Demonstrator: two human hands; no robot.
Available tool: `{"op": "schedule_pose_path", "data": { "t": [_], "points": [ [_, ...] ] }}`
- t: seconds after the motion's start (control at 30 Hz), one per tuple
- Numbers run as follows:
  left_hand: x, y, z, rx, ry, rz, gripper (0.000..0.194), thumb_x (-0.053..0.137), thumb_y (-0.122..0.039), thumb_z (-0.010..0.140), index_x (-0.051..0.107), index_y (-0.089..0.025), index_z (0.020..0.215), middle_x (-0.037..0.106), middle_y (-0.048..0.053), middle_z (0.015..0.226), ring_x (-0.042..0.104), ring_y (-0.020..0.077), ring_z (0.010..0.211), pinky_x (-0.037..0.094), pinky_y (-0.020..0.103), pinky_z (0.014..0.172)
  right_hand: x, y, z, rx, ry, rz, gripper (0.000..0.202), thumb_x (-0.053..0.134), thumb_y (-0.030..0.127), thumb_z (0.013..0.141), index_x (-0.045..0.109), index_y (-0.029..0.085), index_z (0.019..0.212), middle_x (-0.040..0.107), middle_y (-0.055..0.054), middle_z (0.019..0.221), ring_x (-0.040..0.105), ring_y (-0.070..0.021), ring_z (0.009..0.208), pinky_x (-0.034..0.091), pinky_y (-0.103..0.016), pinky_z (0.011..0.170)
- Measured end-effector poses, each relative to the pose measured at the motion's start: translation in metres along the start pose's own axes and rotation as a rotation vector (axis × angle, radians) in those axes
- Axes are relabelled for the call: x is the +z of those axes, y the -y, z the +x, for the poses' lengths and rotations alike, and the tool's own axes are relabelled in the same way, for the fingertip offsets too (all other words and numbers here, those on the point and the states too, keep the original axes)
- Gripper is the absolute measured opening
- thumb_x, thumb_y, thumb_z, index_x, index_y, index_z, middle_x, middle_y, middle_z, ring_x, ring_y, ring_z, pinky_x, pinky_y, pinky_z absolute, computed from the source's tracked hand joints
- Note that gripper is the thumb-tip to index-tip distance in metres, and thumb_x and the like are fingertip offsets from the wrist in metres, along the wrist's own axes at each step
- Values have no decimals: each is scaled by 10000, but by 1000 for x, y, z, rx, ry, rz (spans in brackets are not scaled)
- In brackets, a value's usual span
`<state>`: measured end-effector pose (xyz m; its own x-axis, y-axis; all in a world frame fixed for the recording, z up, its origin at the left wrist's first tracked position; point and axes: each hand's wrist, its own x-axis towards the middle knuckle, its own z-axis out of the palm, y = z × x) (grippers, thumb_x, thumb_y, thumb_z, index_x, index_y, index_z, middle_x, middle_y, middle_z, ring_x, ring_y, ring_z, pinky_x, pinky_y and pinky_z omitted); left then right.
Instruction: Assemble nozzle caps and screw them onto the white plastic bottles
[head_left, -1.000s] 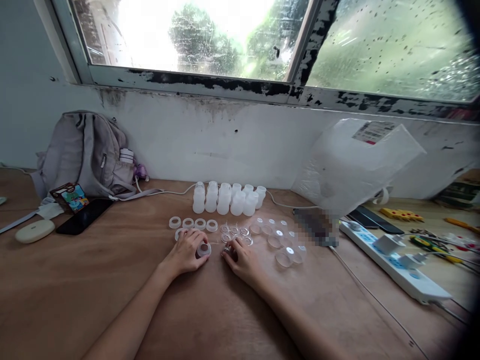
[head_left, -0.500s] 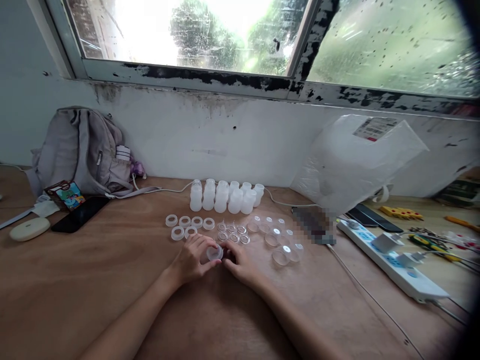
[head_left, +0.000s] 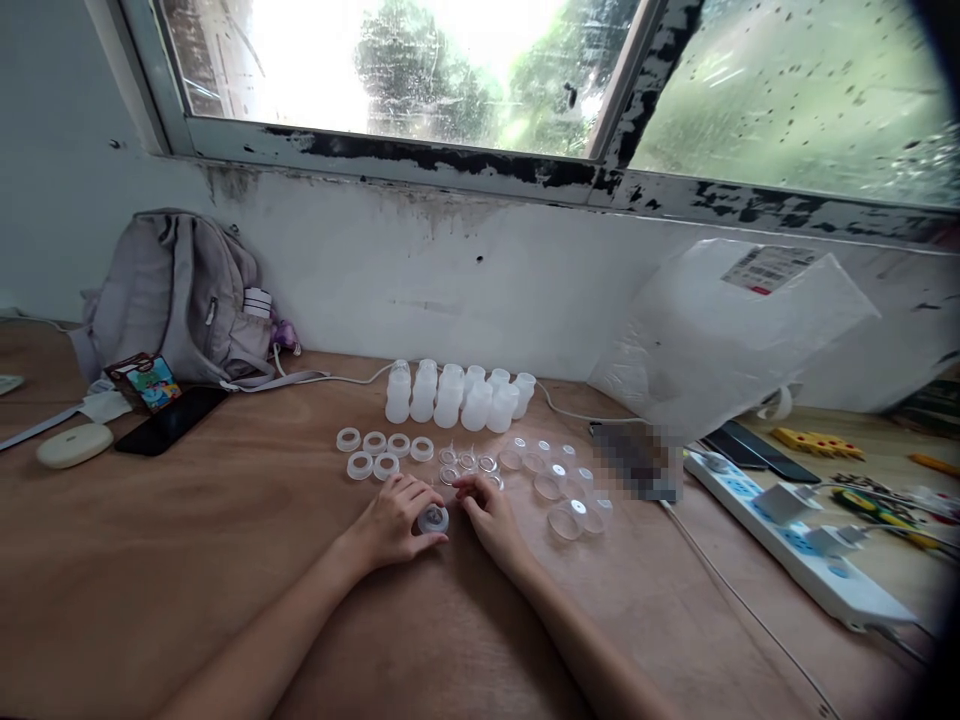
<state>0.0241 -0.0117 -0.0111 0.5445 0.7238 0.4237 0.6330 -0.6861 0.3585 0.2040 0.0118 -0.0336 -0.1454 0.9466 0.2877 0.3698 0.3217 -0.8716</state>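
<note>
Left hand [head_left: 401, 520]: grip closed around the side of a frosted ring [head_left: 434, 527], which sits at the near middle of the table [head_left: 405, 640]; right hand [head_left: 487, 518]: fingers bent at the near edge of the clear discs [head_left: 467, 462], just right of the ring; whether this grip holds a piece cannot be told, as the fingertips are small and partly hidden.

Six loose rings [head_left: 361, 475] lie in two rows beyond the left hand; clear caps [head_left: 564, 523] lie to the right of the discs; frosted bottles [head_left: 448, 408] stand upright behind, near the wall.

Markings: a white label [head_left: 769, 270] on the plastic bag [head_left: 739, 345] carries a barcode and a red mark, its text too small to read; the printed box [head_left: 152, 383] at left shows a colourful picture, its lettering illegible.
</note>
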Motion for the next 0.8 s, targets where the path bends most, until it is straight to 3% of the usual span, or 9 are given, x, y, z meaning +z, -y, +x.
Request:
{"op": "schedule_pose_path", "data": {
  "t": [0.47, 0.7, 0.8],
  "points": [
    [-3, -3, -1, -10, 46, -2, 356, 606, -421, 678, 526, -210, 953, 589, 28, 945, 498, 204, 886, 329, 357, 848, 1, -1, -1, 1, 15, -38, 248, 392, 94, 653, 572, 182, 799, 570, -2, 661, 545, -152, 631, 435, -280, 618],
    [-2, -2, 1, -53, -20, -45, 118, 497, -285, 787, 560, -190, 822, 600, 26, 853, 508, 179, 839, 348, 340, 823, 1, -1, -1, 4, 21, -61, 249, 398, 93, 653, 578, 174, 807, 579, -4, 670, 541, -145, 643, 430, -272, 627],
    [1, -2, 2, -108, -89, -187, 113, 495, -267, 789, 568, -181, 783, 604, 22, 804, 525, 161, 797, 375, 310, 791, 1, -1, -1, -3, 25, -48, 255, 404, 81, 652, 580, 167, 813, 584, -10, 688, 545, -141, 657, 429, -266, 636]
  ]
}}
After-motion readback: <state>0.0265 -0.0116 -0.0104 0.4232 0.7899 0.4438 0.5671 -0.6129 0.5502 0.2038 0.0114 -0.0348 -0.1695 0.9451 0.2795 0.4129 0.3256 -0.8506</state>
